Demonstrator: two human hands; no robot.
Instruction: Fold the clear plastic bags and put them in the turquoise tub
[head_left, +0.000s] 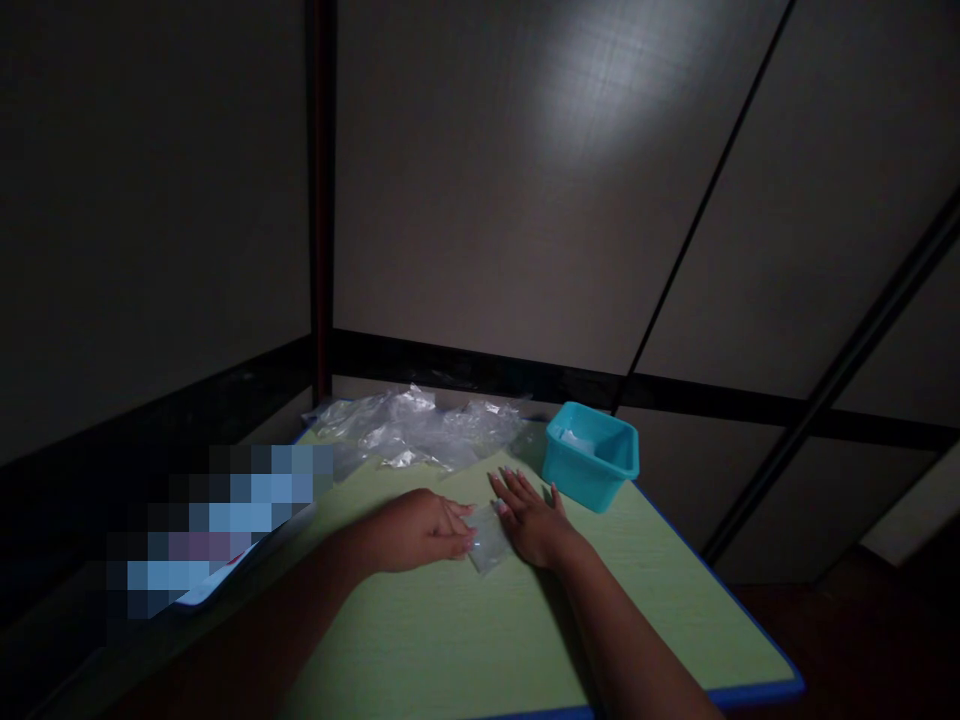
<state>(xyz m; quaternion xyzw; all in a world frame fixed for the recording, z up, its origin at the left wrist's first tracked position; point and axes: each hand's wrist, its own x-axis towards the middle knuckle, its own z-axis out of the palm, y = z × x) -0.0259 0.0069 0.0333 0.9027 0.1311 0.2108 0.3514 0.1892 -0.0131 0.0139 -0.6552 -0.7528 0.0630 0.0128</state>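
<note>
Small, roughly square, translucent plastic piece (489, 552) flat on the pale green, blue-edged tabletop (450, 640), between the hands. Left hand (416, 530): fingers bent, tips at the piece's left edge; cannot tell whether pinching or only pressing. Right hand (534, 528): palm down, fingers spread, thumb by the upper right edge.

Risks, as judged: thin film could crease or skid if the hands press unevenly; slick layers might cling together. A wide sweep of the right arm could nudge the turquoise, rectangular plastic basket (585, 487) near the tabletop's edge.

Textures: behind, a loose heap of clear, crumpled plastic film (420, 428), glossy, sharply wrinkled. Basket smooth, rigid-looking, whitish contents (576, 441) inside.
</note>
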